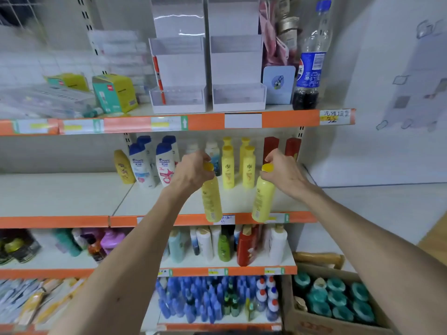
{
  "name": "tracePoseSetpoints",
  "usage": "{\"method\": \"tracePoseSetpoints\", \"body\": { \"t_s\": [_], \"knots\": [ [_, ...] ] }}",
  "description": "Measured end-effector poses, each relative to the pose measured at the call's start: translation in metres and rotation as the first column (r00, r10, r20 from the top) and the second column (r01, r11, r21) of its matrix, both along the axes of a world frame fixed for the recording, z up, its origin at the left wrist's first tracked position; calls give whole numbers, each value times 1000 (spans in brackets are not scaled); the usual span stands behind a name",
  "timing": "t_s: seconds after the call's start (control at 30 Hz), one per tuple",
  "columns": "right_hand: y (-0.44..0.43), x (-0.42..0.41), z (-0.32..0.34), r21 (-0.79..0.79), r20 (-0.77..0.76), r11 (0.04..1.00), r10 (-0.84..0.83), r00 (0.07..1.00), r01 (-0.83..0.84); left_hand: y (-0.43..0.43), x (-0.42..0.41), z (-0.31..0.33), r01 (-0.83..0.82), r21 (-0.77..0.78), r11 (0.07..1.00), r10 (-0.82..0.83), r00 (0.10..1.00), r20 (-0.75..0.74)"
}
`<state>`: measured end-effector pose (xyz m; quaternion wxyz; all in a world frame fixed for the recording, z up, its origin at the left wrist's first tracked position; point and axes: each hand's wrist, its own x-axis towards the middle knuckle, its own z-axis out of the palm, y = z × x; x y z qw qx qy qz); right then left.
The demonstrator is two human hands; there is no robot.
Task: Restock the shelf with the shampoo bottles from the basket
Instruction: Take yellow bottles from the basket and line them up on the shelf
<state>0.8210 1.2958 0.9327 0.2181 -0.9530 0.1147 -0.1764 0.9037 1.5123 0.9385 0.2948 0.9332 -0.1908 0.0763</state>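
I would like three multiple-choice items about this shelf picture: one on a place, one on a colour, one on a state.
1. Where does the tall dark cola bottle with the blue label stand?
A. top shelf, right end
B. bottom shelf
C. in the cardboard box

2. What colour are the caps of the two held plastic bottles?
A. blue
B. yellow
C. red

3. What is the state of the hands?
A. both empty
B. one holds a bottle
C. each holds a bottle

Answers: 1 A, it stands above the orange rail. 2 B, both caps are yellow. 3 C, left hand grips left yellow bottle, right hand grips right yellow bottle.
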Motion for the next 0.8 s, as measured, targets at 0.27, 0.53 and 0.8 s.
{"method": "tracePoseSetpoints", "body": {
  "t_s": [0.27,0.53,0.8],
  "knots": [
    [-20,87,-24,29,-16,995,-90,996,91,-39,95,-27,61,45,997,-60,998,-24],
    [-36,149,-34,14,-83,996,-84,993,85,-63,145,-49,60,116,991,-56,998,-38],
    [-45,164,-52,-12,-138,999,-42,990,41,-84,153,-67,87,126,988,-74,992,-104]
  ]
}}
